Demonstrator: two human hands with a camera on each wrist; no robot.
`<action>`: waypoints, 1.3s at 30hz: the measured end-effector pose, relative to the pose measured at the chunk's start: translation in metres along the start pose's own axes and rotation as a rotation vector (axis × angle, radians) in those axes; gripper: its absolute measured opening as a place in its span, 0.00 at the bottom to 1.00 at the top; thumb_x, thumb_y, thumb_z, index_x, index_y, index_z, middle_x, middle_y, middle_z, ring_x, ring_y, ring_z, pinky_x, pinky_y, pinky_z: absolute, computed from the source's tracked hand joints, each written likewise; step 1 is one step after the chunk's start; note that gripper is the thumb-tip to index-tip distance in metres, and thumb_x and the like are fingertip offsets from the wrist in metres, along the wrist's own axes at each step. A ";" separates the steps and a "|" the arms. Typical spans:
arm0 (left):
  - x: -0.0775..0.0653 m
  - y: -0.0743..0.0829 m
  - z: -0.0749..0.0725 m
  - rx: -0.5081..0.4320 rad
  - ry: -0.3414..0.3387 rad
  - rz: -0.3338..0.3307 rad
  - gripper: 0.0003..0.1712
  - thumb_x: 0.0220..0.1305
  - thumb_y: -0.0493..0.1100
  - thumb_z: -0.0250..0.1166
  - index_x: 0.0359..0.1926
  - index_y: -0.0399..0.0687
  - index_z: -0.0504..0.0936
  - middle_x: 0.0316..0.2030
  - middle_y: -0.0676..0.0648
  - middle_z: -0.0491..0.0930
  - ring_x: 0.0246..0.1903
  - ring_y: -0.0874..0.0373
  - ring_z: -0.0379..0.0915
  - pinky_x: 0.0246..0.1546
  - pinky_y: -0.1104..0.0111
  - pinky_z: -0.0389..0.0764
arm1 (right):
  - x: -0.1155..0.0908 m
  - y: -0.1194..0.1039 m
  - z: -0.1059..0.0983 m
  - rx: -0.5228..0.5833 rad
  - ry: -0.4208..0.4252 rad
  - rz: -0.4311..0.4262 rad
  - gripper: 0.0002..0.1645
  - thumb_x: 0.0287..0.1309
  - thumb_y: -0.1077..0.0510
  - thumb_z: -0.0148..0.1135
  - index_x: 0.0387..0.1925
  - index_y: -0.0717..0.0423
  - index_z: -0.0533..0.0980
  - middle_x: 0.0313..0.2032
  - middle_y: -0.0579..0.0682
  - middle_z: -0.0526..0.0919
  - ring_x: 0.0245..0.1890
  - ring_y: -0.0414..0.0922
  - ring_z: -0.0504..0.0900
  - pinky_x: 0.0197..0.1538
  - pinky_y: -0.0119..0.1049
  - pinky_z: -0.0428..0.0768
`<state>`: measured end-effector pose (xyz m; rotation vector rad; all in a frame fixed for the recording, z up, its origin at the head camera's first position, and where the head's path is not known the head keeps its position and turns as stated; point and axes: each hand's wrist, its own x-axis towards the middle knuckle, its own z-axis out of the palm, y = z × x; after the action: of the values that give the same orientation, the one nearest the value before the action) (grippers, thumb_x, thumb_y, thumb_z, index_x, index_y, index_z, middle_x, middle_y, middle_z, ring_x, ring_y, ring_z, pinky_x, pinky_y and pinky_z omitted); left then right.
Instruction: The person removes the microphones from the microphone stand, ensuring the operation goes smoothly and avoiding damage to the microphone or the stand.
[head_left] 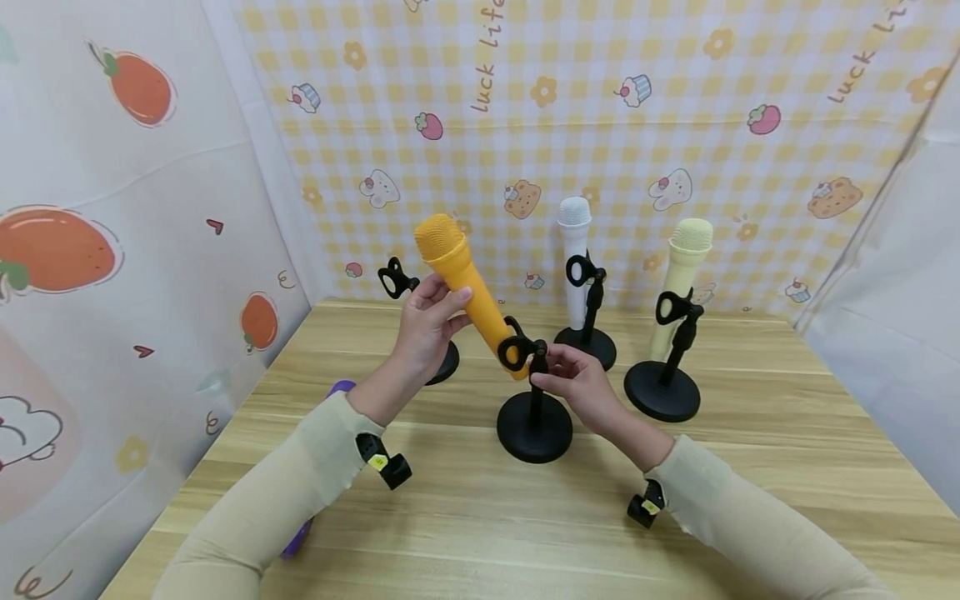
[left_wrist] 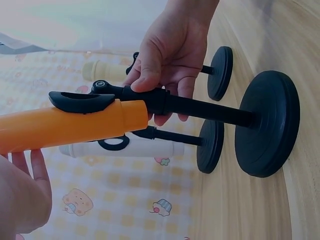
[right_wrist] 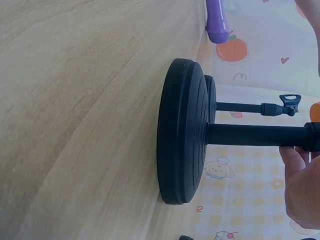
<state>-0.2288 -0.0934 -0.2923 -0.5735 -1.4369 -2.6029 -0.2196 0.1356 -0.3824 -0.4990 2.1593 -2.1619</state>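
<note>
An orange microphone [head_left: 482, 304] leans at a slant, head up and to the left, in the left hand [head_left: 429, 323]. Thumb and fingers grip its body below the head. Its lower end lies within the black clip [head_left: 513, 352] of the front microphone stand [head_left: 535, 429], as the left wrist view also shows on the microphone's tail end [left_wrist: 134, 115]. With thumb and fingers, the right hand [head_left: 581, 387] holds the stand's post just beneath the clip. The round base stands flat on the table in the right wrist view [right_wrist: 182, 135].
Behind, a white microphone [head_left: 576, 287] and a pale yellow microphone [head_left: 681, 267] sit in black stands. Another black stand [head_left: 447, 365] is partly hidden behind the left hand. A purple microphone [head_left: 297, 540] lies at the left, mostly covered by the left forearm. Patterned cloth [head_left: 465, 167] hangs beyond the table.
</note>
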 end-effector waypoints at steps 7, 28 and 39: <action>-0.001 0.001 -0.002 -0.016 -0.004 -0.008 0.16 0.61 0.28 0.60 0.41 0.53 0.84 0.38 0.50 0.81 0.38 0.56 0.78 0.36 0.68 0.80 | -0.001 -0.002 0.000 -0.003 -0.008 0.003 0.23 0.56 0.67 0.67 0.54 0.70 0.73 0.39 0.52 0.80 0.39 0.47 0.79 0.48 0.37 0.79; -0.002 0.001 -0.009 -0.064 0.002 0.011 0.16 0.59 0.28 0.62 0.42 0.51 0.85 0.38 0.50 0.82 0.38 0.56 0.78 0.36 0.67 0.81 | 0.000 -0.001 0.000 -0.003 0.002 0.002 0.20 0.55 0.67 0.69 0.50 0.65 0.76 0.38 0.51 0.80 0.40 0.46 0.80 0.48 0.37 0.80; -0.005 0.002 -0.012 -0.090 0.005 0.015 0.15 0.61 0.27 0.61 0.44 0.48 0.83 0.38 0.47 0.81 0.37 0.56 0.78 0.35 0.67 0.82 | 0.001 0.000 -0.002 -0.017 0.001 0.012 0.25 0.55 0.66 0.69 0.53 0.70 0.74 0.39 0.52 0.80 0.40 0.46 0.80 0.47 0.37 0.80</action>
<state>-0.2271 -0.1049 -0.2978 -0.5853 -1.3142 -2.6664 -0.2207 0.1371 -0.3821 -0.4857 2.1769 -2.1399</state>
